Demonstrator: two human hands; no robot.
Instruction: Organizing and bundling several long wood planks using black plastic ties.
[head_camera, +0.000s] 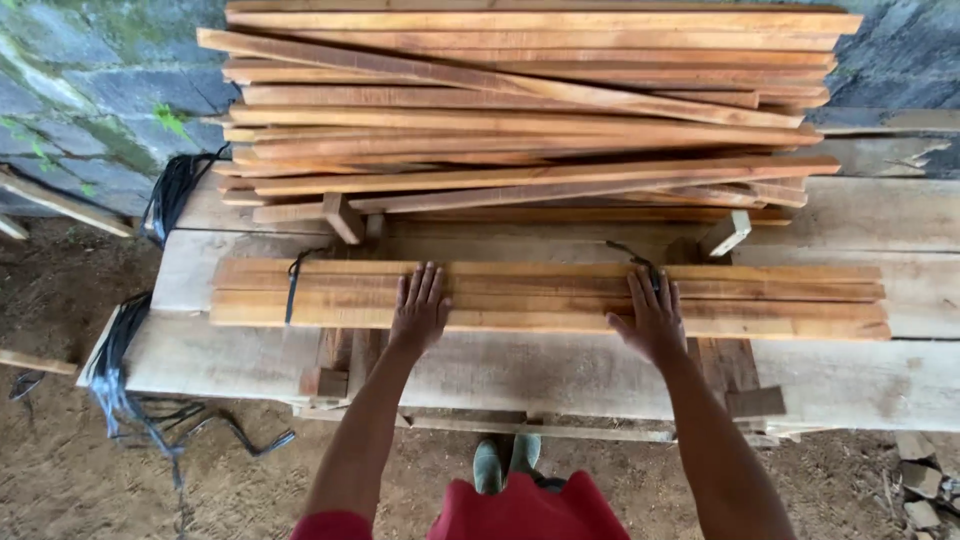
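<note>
both hands lie flat and spread on a bundle of wooden slats (550, 297) resting across a pale workbench (600, 375): the left hand (419, 310) with fingers splayed and palm down near the bundle's left part, the right hand (653, 318) likewise open and pressing toward the right part, neither one curled round or pinching anything. a black strap (292, 285) crosses the slats just outside the left hand, and another dark strap end (640, 262) shows just above the right fingertips. beyond both hands, farther from the body, sits a loose heap of longer slats (530, 110) against a stone wall (90, 90). more black strapping (130, 370) trails off the bench edge well outside the left hand. judging by the flat palms, the step in hand looks like squaring and steadying the stack; a next move would call for even downward pressure, edges kept flush, and fingers kept clear of the straps.
</note>
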